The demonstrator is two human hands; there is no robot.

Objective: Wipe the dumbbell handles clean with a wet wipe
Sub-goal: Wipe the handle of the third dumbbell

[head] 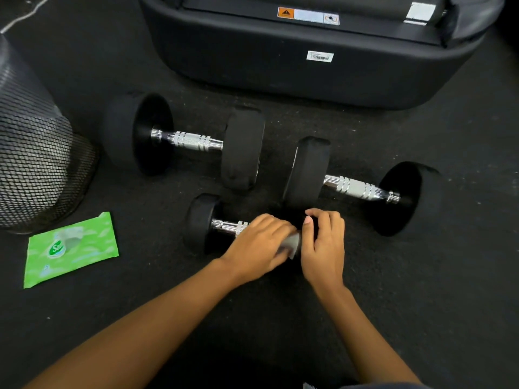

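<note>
Three black dumbbells with chrome handles lie on the dark floor. The small nearest dumbbell [200, 223] lies in front of me. My left hand [259, 242] wraps a white wet wipe [292, 244] around its handle, and only the handle's left end shows. My right hand [323, 245] grips the small dumbbell's right head, which it mostly hides. A larger dumbbell [244, 150] lies behind at the left, its handle bare. Another large dumbbell [309, 172] lies at the right.
A green wet-wipe pack [70, 249] lies flat on the floor at the left. Beside it stands a black mesh bin [36, 161]. The black base of a gym machine [309, 66] runs across the back.
</note>
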